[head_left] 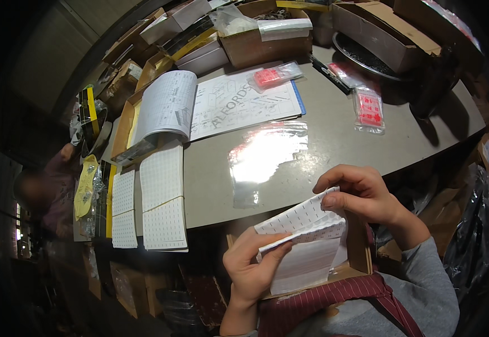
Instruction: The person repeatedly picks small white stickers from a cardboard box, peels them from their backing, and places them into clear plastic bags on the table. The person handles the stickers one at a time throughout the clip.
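Note:
A white sheet of paper (300, 218) printed with rows of short dashes is folded over between my two hands. My left hand (251, 264) pinches its left end between thumb and fingers. At the upper right corner, my right hand (362, 194) grips the same sheet with thumb and forefinger. Directly below it, a thick stack of white paper (300, 267) stands in an open cardboard box (360, 250) close to my body. Whether the folded piece is one sheet or several, I cannot tell.
On the grey table (211, 191) lie banded stacks of printed sheets (163, 196), an open booklet of drawings (239, 104), a clear plastic bag (267, 151) and red-and-clear packets (368, 109). Boxes (267, 42) and a round tray (362, 53) line the far edge. Another person (51, 185) is at left.

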Available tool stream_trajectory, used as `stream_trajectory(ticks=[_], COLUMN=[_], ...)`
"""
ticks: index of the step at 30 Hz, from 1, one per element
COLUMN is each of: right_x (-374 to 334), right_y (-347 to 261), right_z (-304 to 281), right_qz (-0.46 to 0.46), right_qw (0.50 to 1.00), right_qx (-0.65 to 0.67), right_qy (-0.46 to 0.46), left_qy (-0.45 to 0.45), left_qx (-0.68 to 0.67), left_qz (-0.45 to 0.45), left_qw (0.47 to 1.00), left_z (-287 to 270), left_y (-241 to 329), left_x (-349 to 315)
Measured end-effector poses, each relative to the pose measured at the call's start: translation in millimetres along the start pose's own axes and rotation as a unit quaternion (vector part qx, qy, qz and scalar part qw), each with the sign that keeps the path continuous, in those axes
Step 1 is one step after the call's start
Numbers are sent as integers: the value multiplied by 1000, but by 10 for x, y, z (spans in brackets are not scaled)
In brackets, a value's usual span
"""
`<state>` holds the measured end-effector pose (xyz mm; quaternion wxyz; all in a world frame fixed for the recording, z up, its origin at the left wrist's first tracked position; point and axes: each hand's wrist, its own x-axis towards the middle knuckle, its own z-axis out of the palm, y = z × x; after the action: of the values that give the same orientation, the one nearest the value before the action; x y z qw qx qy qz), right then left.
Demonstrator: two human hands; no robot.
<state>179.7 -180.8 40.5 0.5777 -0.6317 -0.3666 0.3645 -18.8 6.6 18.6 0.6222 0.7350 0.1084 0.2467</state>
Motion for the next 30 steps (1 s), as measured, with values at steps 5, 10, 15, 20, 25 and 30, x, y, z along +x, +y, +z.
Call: stream_trajectory(ticks=[5, 10, 15, 20, 25, 30], right_x=[52, 63, 33, 18, 74, 200], right_y=[37, 31, 38, 101, 20, -20], right_z=[56, 31, 50, 71, 12, 20], right_qz=[-63, -36, -47, -46, -100, -250], right_qw=[998, 998, 997, 998, 972, 895], right_qx=[-6, -39, -57, -46, -215, -368], right_qy=[11, -24, -5, -2, 3, -39], left_qy=[4, 16, 40, -33, -7, -45], left_qx=[10, -22, -43, -27, 55, 198], left_qz=[21, -28, -39, -20, 14, 93], left_qw=[1000, 999, 997, 999, 998, 975], left_z=[37, 53, 52, 36, 117, 122], left_y=[4, -9, 21, 47, 25, 33], left_x=[26, 22, 35, 113, 139, 192])
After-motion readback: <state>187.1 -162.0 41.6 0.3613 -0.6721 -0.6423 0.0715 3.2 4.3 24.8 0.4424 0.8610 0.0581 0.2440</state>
